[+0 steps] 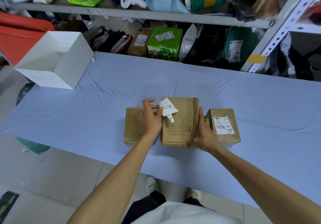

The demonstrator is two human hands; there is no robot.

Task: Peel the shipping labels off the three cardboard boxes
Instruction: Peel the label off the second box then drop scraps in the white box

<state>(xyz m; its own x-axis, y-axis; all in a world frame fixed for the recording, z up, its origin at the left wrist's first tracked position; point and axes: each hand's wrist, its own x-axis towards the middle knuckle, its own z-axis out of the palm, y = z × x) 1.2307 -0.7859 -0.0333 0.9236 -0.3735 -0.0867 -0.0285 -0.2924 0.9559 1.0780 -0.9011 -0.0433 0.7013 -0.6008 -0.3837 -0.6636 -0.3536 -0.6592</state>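
Three cardboard boxes stand in one row on the table (104, 112), which has a pale blue cover: a left box (133, 128), a middle box (182, 128) and a right box (225, 136). The middle box is the tallest, and the left box touches it. Two shipping labels are visible. One label (225, 125) lies flat on the top of the right box, with a tear across it.

The other, torn label (168, 109) is above the far left corner of the middle box. The left hand (152, 119) pinches its left edge between thumb and fingertips, and most of the paper is lifted up. I cannot tell if its lower tip is attached to the cardboard.

The right hand (203, 133) lies with straight fingers against the right side of the middle box, thumb at the near corner, between this box and the right box.

One white open box (69, 70) stands at the far left of the table.
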